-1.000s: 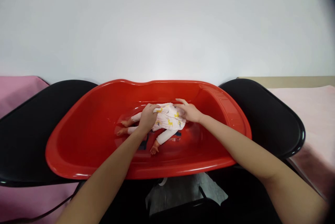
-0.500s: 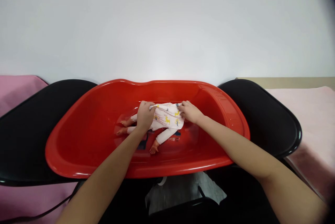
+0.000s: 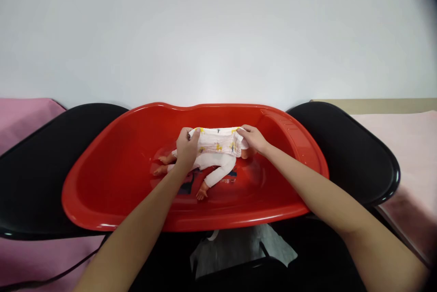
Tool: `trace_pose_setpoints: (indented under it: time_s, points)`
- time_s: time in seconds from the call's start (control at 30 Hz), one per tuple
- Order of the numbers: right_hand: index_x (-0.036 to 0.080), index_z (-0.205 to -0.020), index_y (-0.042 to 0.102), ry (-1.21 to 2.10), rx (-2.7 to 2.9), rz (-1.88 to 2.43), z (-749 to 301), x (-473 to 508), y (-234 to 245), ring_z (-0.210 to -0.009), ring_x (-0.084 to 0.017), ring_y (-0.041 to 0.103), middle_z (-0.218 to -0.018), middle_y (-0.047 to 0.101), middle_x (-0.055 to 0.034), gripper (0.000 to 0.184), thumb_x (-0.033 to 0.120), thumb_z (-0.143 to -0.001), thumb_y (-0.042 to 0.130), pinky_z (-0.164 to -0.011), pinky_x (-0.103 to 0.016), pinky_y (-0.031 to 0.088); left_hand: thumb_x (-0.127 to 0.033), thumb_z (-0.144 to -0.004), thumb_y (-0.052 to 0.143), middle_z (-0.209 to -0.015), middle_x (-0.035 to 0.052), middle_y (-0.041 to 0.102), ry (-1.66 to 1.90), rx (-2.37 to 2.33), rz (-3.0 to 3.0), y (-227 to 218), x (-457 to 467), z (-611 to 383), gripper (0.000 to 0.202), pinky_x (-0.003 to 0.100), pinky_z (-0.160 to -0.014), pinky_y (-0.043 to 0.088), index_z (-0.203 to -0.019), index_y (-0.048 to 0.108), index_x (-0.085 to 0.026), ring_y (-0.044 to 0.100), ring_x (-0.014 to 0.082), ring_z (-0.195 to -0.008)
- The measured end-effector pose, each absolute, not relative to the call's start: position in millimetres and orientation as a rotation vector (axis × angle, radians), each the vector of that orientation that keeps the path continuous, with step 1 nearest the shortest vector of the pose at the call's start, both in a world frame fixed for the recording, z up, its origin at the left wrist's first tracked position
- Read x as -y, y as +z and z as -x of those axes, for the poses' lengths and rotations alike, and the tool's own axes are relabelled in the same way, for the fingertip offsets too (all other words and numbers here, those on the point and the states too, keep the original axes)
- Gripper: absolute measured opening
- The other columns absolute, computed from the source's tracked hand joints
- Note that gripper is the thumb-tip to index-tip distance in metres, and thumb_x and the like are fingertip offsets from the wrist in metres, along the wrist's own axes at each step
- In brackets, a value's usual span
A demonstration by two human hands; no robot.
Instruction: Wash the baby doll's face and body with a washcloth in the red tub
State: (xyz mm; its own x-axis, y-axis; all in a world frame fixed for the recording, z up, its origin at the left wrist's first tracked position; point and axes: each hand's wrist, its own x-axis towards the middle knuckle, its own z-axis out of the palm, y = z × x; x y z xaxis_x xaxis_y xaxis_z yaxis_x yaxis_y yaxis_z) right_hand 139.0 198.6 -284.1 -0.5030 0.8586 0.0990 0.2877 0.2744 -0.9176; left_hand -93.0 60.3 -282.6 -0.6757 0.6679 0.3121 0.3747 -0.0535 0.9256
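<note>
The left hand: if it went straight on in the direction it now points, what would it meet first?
The left hand would first push into the printed cloth it pinches; beyond that, probably the far wall of the red tub, though depth is unclear.

Bare left hand (image 3: 187,147) with a slender thumb (image 3: 195,136), bare right hand (image 3: 254,139) with slim fingers (image 3: 246,128), smooth left forearm (image 3: 146,212) uncovered to the edge of view, equally bare right forearm (image 3: 317,194), tapering at the wrist (image 3: 268,148), fuller toward the elbow (image 3: 353,233).
</note>
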Motion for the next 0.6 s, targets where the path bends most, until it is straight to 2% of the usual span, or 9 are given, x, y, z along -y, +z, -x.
trace_pose_setpoints:
  time_s: [0.1, 0.2, 0.27, 0.37, 0.5, 0.6]
  points:
    - [0.02, -0.079, 0.073, 0.756, 2.128, 1.061, -139, -196, -277, -0.094, -0.021, 0.057, -0.097, 0.063, -0.0072, 0.032, 0.048, -0.091, 0.064, -0.084, -0.033, 0.045, -0.046, -0.095, 0.065, -0.079, -0.0027, 0.056, 1.872, -1.948, -1.161, -280, -57, 90, 0.025, 0.027, -0.067, 0.043, -0.088, 0.057, -0.023, 0.053, 0.0161, -0.073]
    - [0.019, -0.069, 0.068, 0.592, 2.274, 1.092, -140, -193, -269, -0.078, -0.018, 0.053, -0.08, 0.06, -0.005, 0.042, 0.049, -0.097, 0.058, -0.071, -0.031, 0.037, -0.046, -0.095, 0.066, -0.08, -0.0025, 0.056, 1.892, -1.938, -1.197, -279, -53, 90, 0.025, 0.027, -0.067, 0.043, -0.089, 0.058, -0.023, 0.053, 0.0162, -0.073]
    - [0.019, -0.067, 0.065, 0.683, 2.301, 1.119, -141, -190, -267, -0.067, -0.015, 0.05, -0.071, 0.06, -0.0023, 0.047, 0.051, -0.099, 0.055, -0.065, -0.03, 0.034, -0.045, -0.095, 0.066, -0.08, -0.0025, 0.056, 1.9, -1.943, -1.202, -279, -52, 89, 0.024, 0.028, -0.067, 0.043, -0.089, 0.058, -0.023, 0.052, 0.0161, -0.073]
    - [0.019, -0.069, 0.064, 0.897, 2.208, 1.139, -140, -189, -273, -0.062, -0.014, 0.051, -0.067, 0.063, -0.0006, 0.044, 0.053, -0.096, 0.057, -0.062, -0.028, 0.035, -0.044, -0.095, 0.065, -0.079, -0.0027, 0.057, 1.89, -1.956, -1.191, -277, -50, 88, 0.023, 0.028, -0.068, 0.043, -0.089, 0.058, -0.023, 0.052, 0.0162, -0.073]
    - [0.018, -0.086, 0.072, 1.363, 1.856, 1.023, -134, -190, -286, -0.071, -0.016, 0.061, -0.081, 0.072, -0.0032, 0.038, 0.056, -0.088, 0.064, -0.067, -0.027, 0.047, -0.046, -0.095, 0.064, -0.079, -0.0025, 0.057, 1.845, -1.988, -1.174, -273, -48, 85, 0.024, 0.028, -0.068, 0.044, -0.089, 0.057, -0.023, 0.054, 0.0168, -0.073]
    - [0.019, -0.092, 0.073, 1.482, 1.708, 0.941, -132, -190, -287, -0.073, -0.016, 0.061, -0.085, 0.072, -0.003, 0.041, 0.057, -0.079, 0.075, -0.07, -0.028, 0.051, -0.045, -0.096, 0.063, -0.081, -0.0018, 0.058, 1.834, -2.021, -1.181, -271, -48, 84, 0.023, 0.028, -0.069, 0.046, -0.091, 0.057, -0.024, 0.055, 0.0173, -0.076]
